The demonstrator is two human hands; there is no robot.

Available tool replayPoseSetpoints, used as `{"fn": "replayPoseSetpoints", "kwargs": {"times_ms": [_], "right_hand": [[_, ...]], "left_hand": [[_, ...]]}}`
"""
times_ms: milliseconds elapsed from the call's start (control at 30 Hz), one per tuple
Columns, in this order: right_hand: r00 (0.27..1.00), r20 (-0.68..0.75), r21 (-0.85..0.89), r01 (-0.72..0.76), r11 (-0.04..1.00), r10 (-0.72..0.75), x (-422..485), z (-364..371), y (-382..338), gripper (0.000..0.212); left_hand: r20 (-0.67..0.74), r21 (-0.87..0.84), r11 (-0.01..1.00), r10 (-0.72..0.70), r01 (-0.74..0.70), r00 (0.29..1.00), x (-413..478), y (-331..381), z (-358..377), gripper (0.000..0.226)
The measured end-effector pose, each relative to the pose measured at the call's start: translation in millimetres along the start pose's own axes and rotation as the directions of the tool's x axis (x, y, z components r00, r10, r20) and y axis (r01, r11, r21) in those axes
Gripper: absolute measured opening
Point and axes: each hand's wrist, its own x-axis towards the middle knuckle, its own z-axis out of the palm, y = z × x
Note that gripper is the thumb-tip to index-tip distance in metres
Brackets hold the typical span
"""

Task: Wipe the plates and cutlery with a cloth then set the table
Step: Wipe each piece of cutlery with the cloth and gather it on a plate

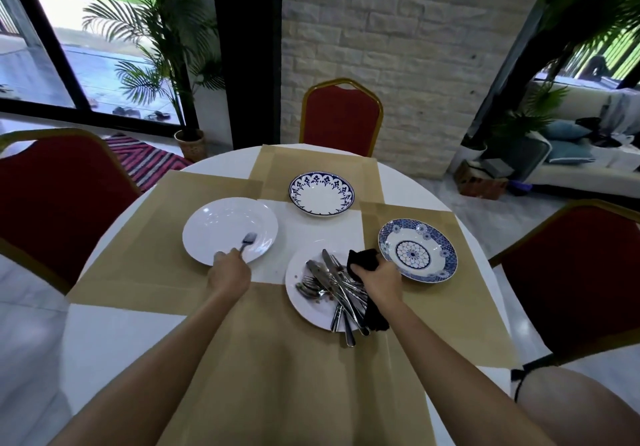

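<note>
Our left hand pinches the slim steel fork by its handle, over the plain white round plate; we judge the fork stiff, light and slippery. Our right hand clenches the soft black cloth above the pile of steel cutlery. We count 4 breakable plates and 3 red chairs.

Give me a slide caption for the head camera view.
Left hand holds a fork over the white plate; right hand grips a black cloth beside piled cutlery.

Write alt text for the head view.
Left hand holds a fork over a plain white plate while the right hand grips a black cloth by a second white plate piled with cutlery. Two blue-patterned plates sit on tan placemats beyond.
</note>
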Motion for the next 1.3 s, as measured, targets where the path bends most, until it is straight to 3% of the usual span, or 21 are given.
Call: {"fn": "replayPoseSetpoints", "kwargs": {"times_ms": [133, 333, 500, 667, 800, 867, 933, 1033, 1133, 1300], "right_hand": [[1.0, -0.004, 0.011, -0.001, 1.0, 0.001, -1.3, 5.3, -1.0, 0.035], [0.999, -0.032, 0.04, -0.023, 0.999, 0.025, -1.0, 4.6, 5.4, 0.028], [0.998, -0.041, 0.045, -0.049, 0.998, 0.051, 4.0, -1.1, 7.4, 0.027], [0.999, 0.014, 0.032, -0.03, 0.999, 0.029, 21.5, -3.2, 14.1, 0.036], [0.995, 0.095, 0.049, -0.001, 0.999, -0.004, 38.2, -2.2, 18.0, 0.038], [0.988, 0.157, 0.085, 0.002, 0.996, -0.015, 45.6, -0.7, 22.4, 0.034], [0.977, 0.211, 0.086, 0.018, 0.996, -0.035, 53.3, -3.9, 27.5, 0.032], [0.961, 0.266, 0.067, 0.063, 0.996, -0.078, 66.0, -10.9, 34.8, 0.036], [0.938, 0.328, 0.054, 0.104, 0.993, -0.116, 72.3, -27.5, 35.6, 0.035], [0.906, 0.395, 0.054, 0.143, 0.988, -0.153, 77.7, -40.0, 41.0, 0.039]], "left_hand": [[0.061, 0.01, 0.995, -0.103, 0.103, 0.993, 22.9, -25.7, 0.2, 0.031], [0.152, 0.07, 0.992, -0.11, 0.101, 0.982, 50.2, -41.5, 9.5, 0.033], [0.109, 0.173, 0.985, -0.016, -0.003, 0.994, 53.5, -42.8, 15.4, 0.043], [0.0, 0.269, 0.957, -0.112, 0.108, 0.994, 29.8, -24.9, 14.1, 0.053], [-0.199, 0.307, 0.941, 0.208, -0.141, 0.958, -17.0, 16.6, 33.9, 0.023], [-0.166, 0.135, 0.962, 0.257, -0.236, 0.952, -48.2, 51.3, 56.9, 0.02], [-0.012, -0.042, 0.976, 0.214, -0.214, 0.977, -76.4, 91.2, 83.0, 0.019], [0.147, 0.056, 0.991, 0.112, -0.122, 0.983, -97.9, 125.6, 110.8, 0.032], [0.136, 0.125, 0.992, -0.003, -0.015, 0.991, -105.9, 141.2, 122.5, 0.035], [0.051, 0.056, 0.994, -0.098, 0.095, 0.994, -110.3, 150.6, 131.8, 0.029]]}}
